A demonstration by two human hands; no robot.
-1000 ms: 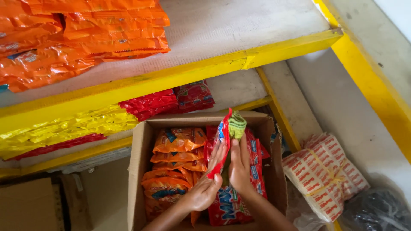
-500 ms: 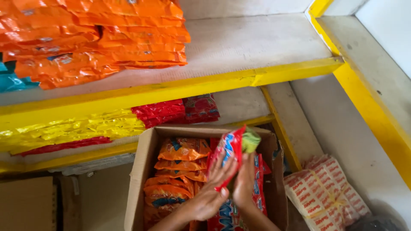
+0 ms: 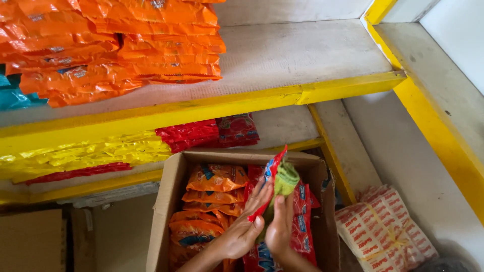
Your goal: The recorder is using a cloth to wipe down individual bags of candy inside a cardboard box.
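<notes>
Shelves at 12 o'clock; both your hands, left and right, clasp a packet over the box; shelve next.

Packet in the hands: red edge with a blue patch, and a green area at the top.
Box: plain brown cardboard.
Packets in the box, left column: orange with blue and white markings.
Packets in the box, right column: red with blue and white print.
Upper shelf stack: bright glossy orange, small dark and pale marks.
Packet at far left: teal blue.
Lower shelf packets: shiny yellow; beside them red ones, one with pale speckles.
Shelf edges: yellow paint over grey-white boards.
Bundle at right: white wrappers with red print, tied with yellowish string.
</notes>
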